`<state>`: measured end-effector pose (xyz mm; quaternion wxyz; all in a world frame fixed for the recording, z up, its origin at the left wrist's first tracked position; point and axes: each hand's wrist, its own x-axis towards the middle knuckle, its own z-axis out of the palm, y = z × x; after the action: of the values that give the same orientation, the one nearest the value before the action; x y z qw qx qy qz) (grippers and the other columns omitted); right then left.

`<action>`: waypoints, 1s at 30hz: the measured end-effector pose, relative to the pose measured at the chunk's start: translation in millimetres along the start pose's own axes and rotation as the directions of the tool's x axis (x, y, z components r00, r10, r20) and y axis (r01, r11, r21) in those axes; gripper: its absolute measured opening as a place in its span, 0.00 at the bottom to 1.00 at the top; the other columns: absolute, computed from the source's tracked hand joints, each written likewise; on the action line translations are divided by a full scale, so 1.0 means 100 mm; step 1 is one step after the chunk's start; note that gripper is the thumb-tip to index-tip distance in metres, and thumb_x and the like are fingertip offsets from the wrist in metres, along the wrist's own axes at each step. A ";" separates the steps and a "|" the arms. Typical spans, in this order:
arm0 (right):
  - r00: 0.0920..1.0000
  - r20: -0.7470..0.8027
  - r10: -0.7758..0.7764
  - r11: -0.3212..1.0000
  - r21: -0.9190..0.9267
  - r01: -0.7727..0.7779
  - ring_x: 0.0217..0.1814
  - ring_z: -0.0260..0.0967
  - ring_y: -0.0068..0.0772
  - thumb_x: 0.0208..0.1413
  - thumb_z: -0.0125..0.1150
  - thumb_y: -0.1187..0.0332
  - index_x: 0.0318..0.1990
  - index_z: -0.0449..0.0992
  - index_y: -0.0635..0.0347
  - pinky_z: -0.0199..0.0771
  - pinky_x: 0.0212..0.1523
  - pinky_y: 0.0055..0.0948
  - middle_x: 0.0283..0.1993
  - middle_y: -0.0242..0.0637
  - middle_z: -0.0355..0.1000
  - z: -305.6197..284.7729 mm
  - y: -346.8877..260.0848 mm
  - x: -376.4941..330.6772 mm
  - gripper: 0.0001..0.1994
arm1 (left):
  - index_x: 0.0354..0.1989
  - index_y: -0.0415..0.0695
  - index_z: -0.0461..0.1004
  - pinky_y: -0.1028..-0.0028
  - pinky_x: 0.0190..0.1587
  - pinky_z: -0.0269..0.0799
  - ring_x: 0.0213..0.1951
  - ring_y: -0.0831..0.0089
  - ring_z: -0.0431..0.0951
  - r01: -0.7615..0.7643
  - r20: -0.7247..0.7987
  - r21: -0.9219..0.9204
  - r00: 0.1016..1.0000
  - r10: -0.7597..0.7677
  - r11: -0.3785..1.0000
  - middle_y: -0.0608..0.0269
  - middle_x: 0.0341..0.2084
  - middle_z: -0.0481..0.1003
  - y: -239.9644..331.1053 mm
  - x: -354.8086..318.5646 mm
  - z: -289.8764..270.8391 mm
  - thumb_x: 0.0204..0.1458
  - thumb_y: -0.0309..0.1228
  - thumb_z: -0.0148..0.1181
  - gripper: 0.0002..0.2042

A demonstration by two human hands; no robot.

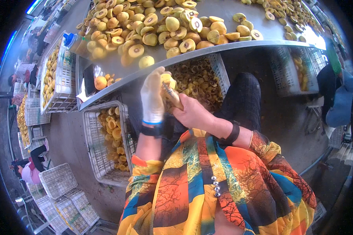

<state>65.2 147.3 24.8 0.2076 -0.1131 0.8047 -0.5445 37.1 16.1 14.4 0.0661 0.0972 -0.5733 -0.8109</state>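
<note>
In my white-gloved left hand (152, 94) is a yellow peach half (167, 81), held just beyond the table's front edge. My bare right hand (192, 112) is wrapped round the light handle of a small pitting tool (174, 97). The tool's metal end touches the cut face of the peach half; its exact tip shape is hard to make out. Directly beneath both hands, a crate (222, 74) holds many peach scraps with dark centres. Beyond them, halved peaches (172, 24) lie heaped on the metal table (239, 46).
A white crate (91, 137) of hollowed yellow halves stands on the floor to my left. A blue-capped bottle (75, 42) stands at the table's left end. Another crate (291, 84) is under the table at right. Further crates (59, 181) and other people (339, 94) are at both sides.
</note>
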 end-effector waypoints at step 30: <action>0.819 0.573 0.039 0.449 0.722 -0.526 0.11 0.54 0.16 0.51 0.54 0.71 0.39 0.61 0.57 0.58 0.10 0.19 0.19 0.27 0.59 0.15 0.10 0.11 0.10 | 0.39 0.43 0.67 0.69 0.17 0.71 0.23 0.60 0.76 0.358 -0.121 -0.203 0.915 -0.386 0.911 0.52 0.29 0.74 -0.03 0.10 -0.19 0.51 0.51 0.52 0.21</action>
<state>62.3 133.8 8.6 0.5176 0.0163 0.3545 -0.7785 31.7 -2.8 4.6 -0.0363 0.2625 -0.4628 -0.8460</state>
